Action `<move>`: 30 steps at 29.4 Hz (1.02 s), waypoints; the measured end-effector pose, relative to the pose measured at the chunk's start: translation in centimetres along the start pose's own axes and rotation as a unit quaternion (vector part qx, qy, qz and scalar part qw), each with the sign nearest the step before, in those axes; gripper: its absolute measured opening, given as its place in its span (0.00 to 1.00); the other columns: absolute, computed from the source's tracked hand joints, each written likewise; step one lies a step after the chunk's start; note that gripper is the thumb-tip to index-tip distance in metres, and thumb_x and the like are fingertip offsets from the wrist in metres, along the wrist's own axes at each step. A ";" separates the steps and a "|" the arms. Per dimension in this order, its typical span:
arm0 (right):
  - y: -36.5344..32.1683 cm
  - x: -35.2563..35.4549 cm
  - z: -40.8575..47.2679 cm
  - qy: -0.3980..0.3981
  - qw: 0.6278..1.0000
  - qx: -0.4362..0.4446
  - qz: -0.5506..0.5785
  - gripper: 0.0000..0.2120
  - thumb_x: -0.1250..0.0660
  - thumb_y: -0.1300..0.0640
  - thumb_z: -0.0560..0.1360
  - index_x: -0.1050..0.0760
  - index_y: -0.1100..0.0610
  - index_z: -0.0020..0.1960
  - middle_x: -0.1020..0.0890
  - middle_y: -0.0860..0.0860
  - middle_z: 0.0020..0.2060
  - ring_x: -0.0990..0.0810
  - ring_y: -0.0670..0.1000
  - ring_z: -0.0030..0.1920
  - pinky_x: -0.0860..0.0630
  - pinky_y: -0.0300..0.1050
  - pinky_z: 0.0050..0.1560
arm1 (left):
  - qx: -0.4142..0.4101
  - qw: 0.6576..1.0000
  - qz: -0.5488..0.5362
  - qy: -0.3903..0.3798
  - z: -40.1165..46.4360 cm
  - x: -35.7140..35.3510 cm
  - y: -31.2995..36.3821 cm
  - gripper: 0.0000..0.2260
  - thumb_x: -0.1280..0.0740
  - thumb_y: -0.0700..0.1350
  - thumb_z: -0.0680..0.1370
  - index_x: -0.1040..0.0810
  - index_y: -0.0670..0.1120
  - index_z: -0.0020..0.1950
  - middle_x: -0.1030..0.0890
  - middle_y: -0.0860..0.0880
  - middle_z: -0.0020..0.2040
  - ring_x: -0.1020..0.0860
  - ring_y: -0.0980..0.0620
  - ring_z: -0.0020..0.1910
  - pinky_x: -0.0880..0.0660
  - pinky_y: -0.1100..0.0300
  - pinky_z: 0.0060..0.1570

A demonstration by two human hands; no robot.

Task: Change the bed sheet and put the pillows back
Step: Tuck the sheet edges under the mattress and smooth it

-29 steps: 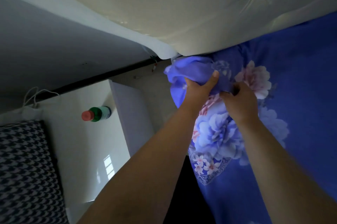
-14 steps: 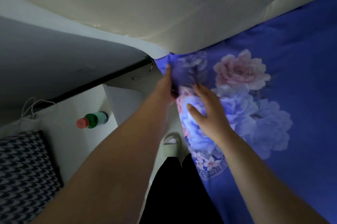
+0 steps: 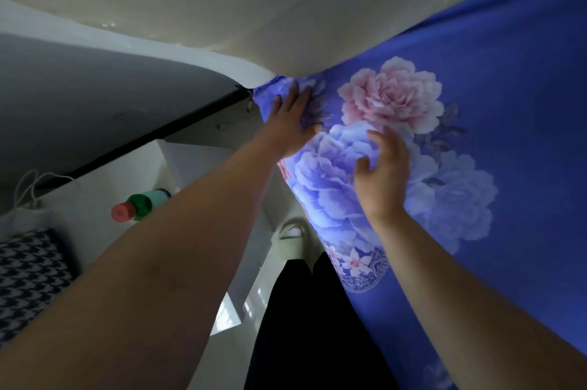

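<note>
Head view: we see a blue bed sheet [image 3: 508, 103] printed with large pink and pale-blue flowers, spread over the right side of a cream mattress [image 3: 254, 8]. The sheet's printed edge runs diagonally from the mattress corner at upper centre down toward the lower right; its upper boundary against the bare mattress climbs from that corner to the upper right. One sheet corner sits at the mattress corner.

We see the left hand [image 3: 290, 122] laid flat on the sheet at that corner, fingers [image 3: 305, 94] straight and slightly spread, pointing up toward the mattress edge. The right hand [image 3: 382, 173] rests on the pale-blue flower just beside it, fingers loosely bent and apart, gripping nothing that we can make out.

No writing is legible on the sheet. To the left stands a white table [image 3: 95, 199] carrying a green bottle with a red cap [image 3: 139, 205], lying on its side; its label is too blurred to read. A black-and-white houndstooth cushion [image 3: 28, 275] lies at lower left. A white cord [image 3: 31, 186] loops near the table's far edge. Black trousers [image 3: 317, 326] and a pale slipper [image 3: 290, 240] show below.
</note>
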State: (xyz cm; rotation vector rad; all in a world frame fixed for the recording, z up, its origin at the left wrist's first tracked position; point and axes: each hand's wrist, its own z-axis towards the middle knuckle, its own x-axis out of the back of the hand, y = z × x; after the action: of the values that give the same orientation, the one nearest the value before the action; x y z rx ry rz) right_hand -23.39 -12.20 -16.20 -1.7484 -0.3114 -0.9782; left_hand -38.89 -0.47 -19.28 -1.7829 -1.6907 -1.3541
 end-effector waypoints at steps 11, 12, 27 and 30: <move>3.0 1.3 -12.1 -0.258 0.957 0.061 -0.119 0.20 0.33 0.48 0.70 0.22 0.47 0.61 0.29 0.47 0.69 0.29 0.55 0.66 0.28 0.52 0.60 | 0.124 0.990 0.070 -0.008 0.2 -0.5 3.3 0.34 0.40 0.51 0.80 0.56 0.46 0.78 0.55 0.40 0.78 0.51 0.37 0.76 0.47 0.42 0.73; 3.0 1.4 -13.9 -0.278 0.957 0.044 -0.075 0.15 0.32 0.49 0.71 0.20 0.48 0.57 0.26 0.46 0.66 0.27 0.53 0.64 0.28 0.51 0.60 | 0.110 0.989 0.094 0.026 -1.1 -1.0 4.2 0.31 0.41 0.49 0.80 0.54 0.48 0.78 0.54 0.42 0.78 0.50 0.38 0.76 0.44 0.43 0.71; 5.2 11.9 -26.9 -0.046 0.933 -0.307 0.183 0.03 0.35 0.54 0.76 0.23 0.48 0.45 0.17 0.51 0.44 0.19 0.55 0.47 0.24 0.52 0.53 | -0.123 0.975 -0.009 -0.186 -24.3 -7.7 15.1 0.15 0.40 0.45 0.81 0.27 0.39 0.65 0.25 0.40 0.64 0.27 0.44 0.63 0.34 0.54 0.63; 4.1 16.5 -32.3 0.012 0.911 -0.334 0.242 0.06 0.35 0.58 0.76 0.24 0.47 0.45 0.17 0.51 0.41 0.19 0.55 0.43 0.24 0.59 0.54 | -0.135 0.963 -0.053 -0.226 -30.2 -7.1 18.9 0.16 0.38 0.43 0.80 0.28 0.36 0.65 0.24 0.39 0.63 0.27 0.43 0.64 0.33 0.56 0.65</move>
State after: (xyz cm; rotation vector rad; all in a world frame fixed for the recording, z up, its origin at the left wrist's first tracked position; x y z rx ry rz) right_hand -25.36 -46.31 -3.36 -2.2665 0.5240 -0.7750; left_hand -32.72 -32.54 -3.31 -2.3310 -1.9206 -1.3481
